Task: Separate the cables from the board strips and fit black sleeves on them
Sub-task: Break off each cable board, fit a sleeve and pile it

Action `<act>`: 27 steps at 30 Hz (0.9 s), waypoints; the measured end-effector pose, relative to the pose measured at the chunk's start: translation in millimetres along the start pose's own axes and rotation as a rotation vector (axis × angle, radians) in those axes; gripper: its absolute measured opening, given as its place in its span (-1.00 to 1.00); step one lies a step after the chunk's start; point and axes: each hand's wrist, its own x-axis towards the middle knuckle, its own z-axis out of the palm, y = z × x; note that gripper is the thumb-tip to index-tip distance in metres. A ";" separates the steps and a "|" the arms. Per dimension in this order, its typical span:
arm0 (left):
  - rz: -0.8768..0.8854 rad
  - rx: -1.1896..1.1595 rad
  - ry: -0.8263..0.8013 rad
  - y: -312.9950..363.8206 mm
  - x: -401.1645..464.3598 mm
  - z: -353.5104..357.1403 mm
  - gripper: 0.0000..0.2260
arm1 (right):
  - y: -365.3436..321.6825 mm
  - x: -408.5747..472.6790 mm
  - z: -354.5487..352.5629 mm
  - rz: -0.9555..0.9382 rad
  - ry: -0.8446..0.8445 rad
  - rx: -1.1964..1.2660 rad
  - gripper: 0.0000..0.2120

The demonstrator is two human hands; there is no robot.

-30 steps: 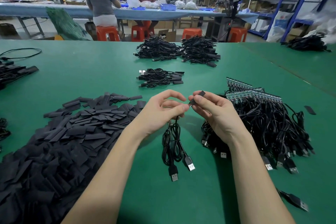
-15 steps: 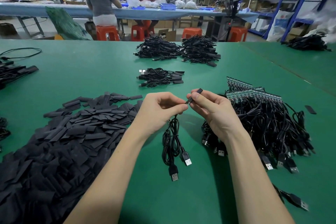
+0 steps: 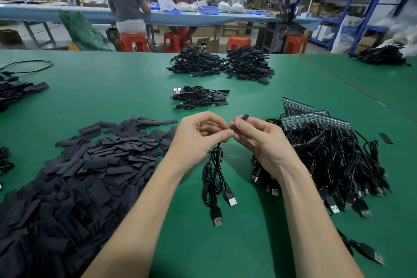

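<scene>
- Your left hand (image 3: 200, 137) has its fingers curled and pinches the upper end of the thin black cables with silver USB plugs (image 3: 216, 178); how much of the cable tip is exposed between your fingertips cannot be seen.
- Your right hand (image 3: 259, 140) pinches the short flat black sleeve (image 3: 240, 121) between thumb and forefinger, its far end pointing up and away from you. The two hands meet fingertip to fingertip above the middle of the green table (image 3: 112, 88).
- The held cables hang down in loops, and their plugs rest on the table toward the near edge.
- Judgement: you are at the threading stage, and the sleeve does not yet look seated on the cable.
- Recommendation: keep the sleeve mouth squeezed open and in line with the cable end, then feed straight in; a skewed entry will likely buckle the soft sleeve.
- Recommendation: hold the cable close to its tip so it stays stiff while you push.
- Stock: the large heap of loose flat black sleeves (image 3: 74, 178) lies toward the near left corner, and the tangled black cables on green board strips (image 3: 325, 142) lie beside your right forearm.
- Sleeved bundles of coiled black cables (image 3: 199, 98) lie beyond your hands, toward the far edge.
</scene>
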 end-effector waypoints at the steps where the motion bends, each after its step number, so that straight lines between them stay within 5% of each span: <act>1: 0.000 0.006 0.008 -0.4 0.1 0.8 -0.86 | 0.3 -0.1 0.6 0.001 0.002 -0.004 -0.79; 12: -0.082 -0.108 0.075 -2.3 3.2 6.9 -0.90 | 4.8 3.6 8.1 -0.213 0.149 -0.090 -0.76; 27: -0.100 -0.092 0.138 -3.6 5.2 13.2 -0.88 | 10.9 5.6 15.8 -0.199 0.231 0.007 -0.76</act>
